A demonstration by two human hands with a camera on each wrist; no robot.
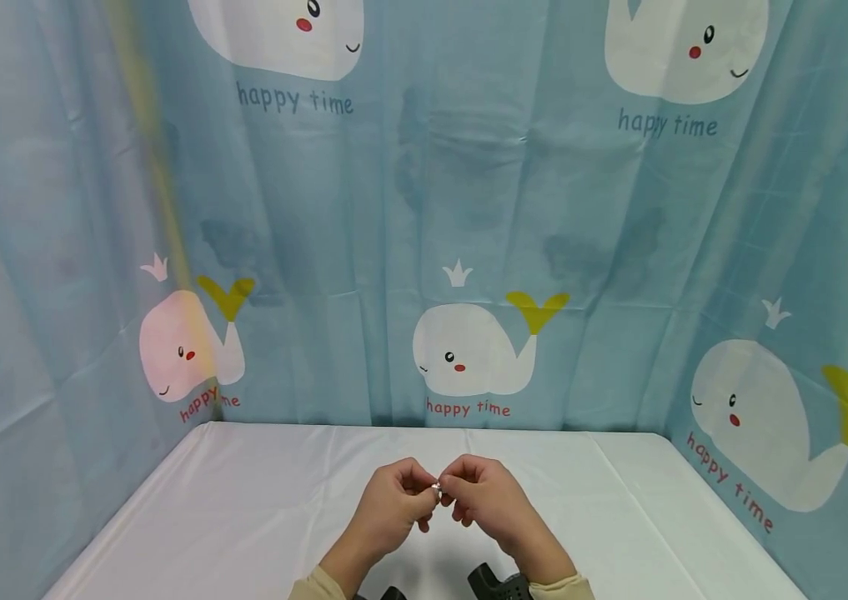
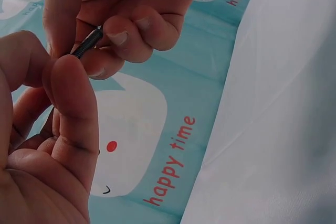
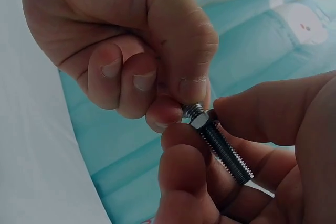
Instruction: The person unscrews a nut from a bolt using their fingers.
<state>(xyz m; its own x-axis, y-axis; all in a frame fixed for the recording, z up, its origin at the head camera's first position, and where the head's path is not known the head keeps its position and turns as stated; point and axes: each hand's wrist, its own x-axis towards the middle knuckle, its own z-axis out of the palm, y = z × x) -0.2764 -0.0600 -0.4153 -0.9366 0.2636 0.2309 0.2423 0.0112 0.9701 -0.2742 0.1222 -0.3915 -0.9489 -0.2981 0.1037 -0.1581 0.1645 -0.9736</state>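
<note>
Close together above the white table, both hands meet at a small threaded metal bolt [image 3: 228,153] carrying a hex nut [image 3: 199,119]. The left hand [image 1: 392,504] pinches one end of the bolt between thumb and index finger; that end is covered by the fingertips. At the nut, the thumb and index finger of the right hand [image 1: 489,502] pinch from either side. The bare threaded shaft runs beyond the nut toward the right palm in the right wrist view. Seen from the left wrist, the bolt's dark threads [image 2: 88,42] slant up between the two hands.
A white-covered table [image 1: 243,517] lies beneath the hands. Blue curtains [image 1: 469,183] printed with whales surround it at the back and both sides. Black wrist devices [image 1: 500,582] show near the sleeves at the bottom edge.
</note>
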